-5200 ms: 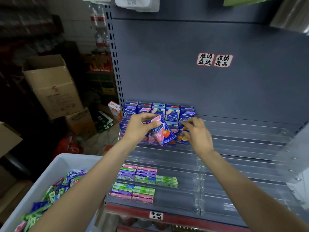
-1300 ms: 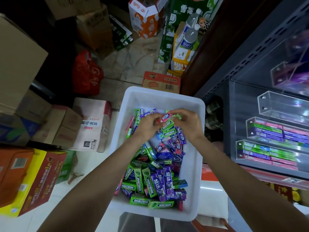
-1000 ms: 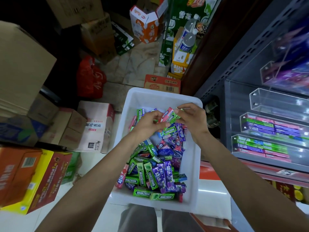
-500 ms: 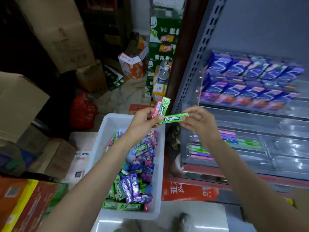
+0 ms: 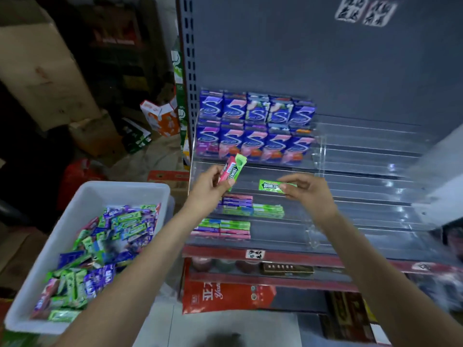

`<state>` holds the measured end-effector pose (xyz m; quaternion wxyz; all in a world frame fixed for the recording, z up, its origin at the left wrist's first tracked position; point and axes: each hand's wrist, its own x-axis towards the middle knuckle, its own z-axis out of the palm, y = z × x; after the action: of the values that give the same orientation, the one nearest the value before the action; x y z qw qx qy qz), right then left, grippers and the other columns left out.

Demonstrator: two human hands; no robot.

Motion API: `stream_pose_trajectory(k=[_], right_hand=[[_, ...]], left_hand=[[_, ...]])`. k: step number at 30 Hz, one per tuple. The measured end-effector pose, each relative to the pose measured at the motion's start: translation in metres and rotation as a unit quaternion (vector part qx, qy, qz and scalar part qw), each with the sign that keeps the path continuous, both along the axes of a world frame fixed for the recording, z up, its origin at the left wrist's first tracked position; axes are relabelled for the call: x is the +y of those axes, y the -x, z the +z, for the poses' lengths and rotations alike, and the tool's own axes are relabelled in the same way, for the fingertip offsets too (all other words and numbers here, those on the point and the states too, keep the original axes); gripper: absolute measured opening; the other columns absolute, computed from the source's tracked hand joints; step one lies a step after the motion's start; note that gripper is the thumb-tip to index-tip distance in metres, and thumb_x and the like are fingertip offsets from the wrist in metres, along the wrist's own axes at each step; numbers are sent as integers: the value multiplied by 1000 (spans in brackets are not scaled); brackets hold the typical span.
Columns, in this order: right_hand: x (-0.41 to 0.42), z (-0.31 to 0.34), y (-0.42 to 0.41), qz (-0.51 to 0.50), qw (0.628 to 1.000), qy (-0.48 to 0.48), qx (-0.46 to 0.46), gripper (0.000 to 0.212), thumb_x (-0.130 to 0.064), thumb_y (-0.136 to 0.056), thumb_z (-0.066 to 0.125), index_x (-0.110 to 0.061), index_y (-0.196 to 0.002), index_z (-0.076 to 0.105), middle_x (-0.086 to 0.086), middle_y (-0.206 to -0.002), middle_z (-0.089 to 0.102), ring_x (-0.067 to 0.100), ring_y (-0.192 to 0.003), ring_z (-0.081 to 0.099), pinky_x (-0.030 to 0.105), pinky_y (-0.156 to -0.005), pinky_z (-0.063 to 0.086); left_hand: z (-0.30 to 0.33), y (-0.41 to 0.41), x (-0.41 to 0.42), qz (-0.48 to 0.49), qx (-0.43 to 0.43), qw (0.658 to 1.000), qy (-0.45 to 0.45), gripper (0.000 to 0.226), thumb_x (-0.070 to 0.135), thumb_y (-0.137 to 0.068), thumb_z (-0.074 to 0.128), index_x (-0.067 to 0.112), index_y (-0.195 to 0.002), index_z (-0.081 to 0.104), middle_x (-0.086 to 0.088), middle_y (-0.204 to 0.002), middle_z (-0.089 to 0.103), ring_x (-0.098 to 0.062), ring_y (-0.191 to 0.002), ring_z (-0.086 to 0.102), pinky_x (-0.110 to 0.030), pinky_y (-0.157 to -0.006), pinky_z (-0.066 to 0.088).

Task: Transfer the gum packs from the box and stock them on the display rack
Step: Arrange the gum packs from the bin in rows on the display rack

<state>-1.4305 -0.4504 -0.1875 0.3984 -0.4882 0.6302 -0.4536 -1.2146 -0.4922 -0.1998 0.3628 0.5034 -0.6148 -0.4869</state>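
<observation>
Head view: my right hand (image 5: 307, 190) pinches a green gum pack (image 5: 271, 186) over the display rack (image 5: 363, 196), my left hand (image 5: 209, 185) grips two more packs (image 5: 231, 169). A few rows are stocked; the box (image 5: 82, 196) looks far from empty.

Both forearms bare, extended forward and upward from the lower edge of the view, converging slightly toward the hands. Left hand (image 5: 209, 182) raised, wrist near straight, back of the hand toward the camera; thumb and curled fingers pinch the lower ends of two gum sticks (image 5: 231, 169), which stand tilted above the fingertips. Right hand (image 5: 309, 192) level with the left and well apart from it, back of the hand upward, wrist slightly bent; thumb and forefinger pinch one end of a green gum stick (image 5: 271, 185), which lies level and points toward the left hand. Remaining right fingers loosely curled beneath.
</observation>
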Motion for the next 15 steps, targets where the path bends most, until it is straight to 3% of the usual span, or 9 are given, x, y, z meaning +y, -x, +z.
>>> stream_pose_trajectory(k=[3, 7, 11, 13, 15], right_hand=[[4, -8, 20, -5, 1000, -4, 24, 14, 1, -81, 68, -13, -84, 69, 1, -84, 67, 10, -75, 61, 24, -73, 50], [-1, -28, 32, -3, 994, -10, 106, 12, -1, -81, 69, -13, -85, 68, 2, -89, 66, 12, -81, 60, 23, -78, 44], [-7, -49, 31, -2, 976, 9, 219, 11, -6, -84, 67, -10, -94, 71, -3, -90, 64, -4, -67, 51, 1, -64, 36], [-9, -56, 27, 3, 964, 14, 266, 15, -8, -86, 65, -10, -99, 71, -1, -97, 67, 3, -68, 55, 1, -64, 36], [-11, -63, 21, 11, 957, 23, 288, 16, -6, -86, 64, -10, -100, 71, 3, -106, 69, 16, -82, 63, 11, -73, 40]], left_hand=[[-4, 12, 6, 12, -33, 999, 15, 22, 13, -93, 57, 5, -113, 56, -7, -94, 62, -22, -87, 56, -42, -84, 47], [-8, 23, 12, 30, -35, 999, 3, 17, 12, -93, 57, 11, -110, 55, -6, -96, 62, -20, -88, 56, -41, -85, 46], [-9, 30, 15, 33, -31, 999, -11, 18, 12, -92, 58, 12, -110, 56, -7, -102, 64, -21, -93, 58, -39, -88, 46], [-10, 31, 15, 34, -36, 999, -15, 18, 12, -92, 59, 11, -109, 56, -6, -101, 64, -21, -93, 59, -39, -89, 47], [-12, 30, 16, 33, -39, 999, -16, 16, 12, -92, 59, 11, -108, 57, -4, -98, 64, -20, -90, 59, -39, -88, 47]])
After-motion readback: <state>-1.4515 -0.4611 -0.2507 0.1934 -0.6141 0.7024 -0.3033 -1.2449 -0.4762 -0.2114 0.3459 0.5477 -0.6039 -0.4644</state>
